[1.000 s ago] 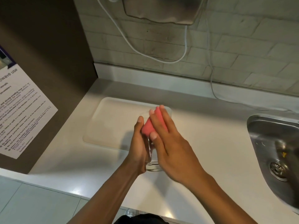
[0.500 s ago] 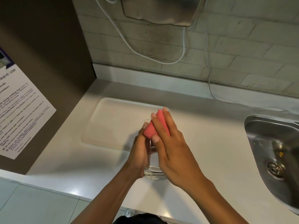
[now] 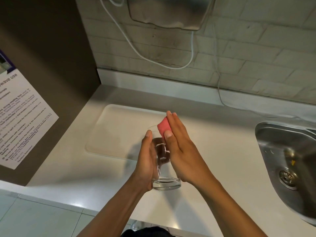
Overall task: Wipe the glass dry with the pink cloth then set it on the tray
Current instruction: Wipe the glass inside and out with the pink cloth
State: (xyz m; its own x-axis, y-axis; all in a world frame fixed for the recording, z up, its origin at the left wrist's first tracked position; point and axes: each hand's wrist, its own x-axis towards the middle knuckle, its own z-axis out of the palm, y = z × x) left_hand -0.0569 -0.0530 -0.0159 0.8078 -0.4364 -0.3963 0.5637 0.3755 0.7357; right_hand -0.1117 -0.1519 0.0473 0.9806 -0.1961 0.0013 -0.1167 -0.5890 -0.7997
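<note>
A tall clear glass (image 3: 162,168) is held above the white counter, its mouth tilted away from me. My left hand (image 3: 145,159) grips the glass along its left side. My right hand (image 3: 181,151) lies flat against the right side and presses a folded pink cloth (image 3: 163,128) onto the glass near its rim. The white tray (image 3: 119,130) lies on the counter just behind and left of my hands, with nothing on it.
A steel sink (image 3: 290,161) is set into the counter at the right. A dark cabinet wall with a printed notice (image 3: 22,120) stands at the left. A metal wall unit (image 3: 171,12) and a white cable (image 3: 171,65) hang on the brick wall behind.
My right hand has slid the pink cloth up along the glass towards its rim. More of the glass's body and base now shows between my hands.
</note>
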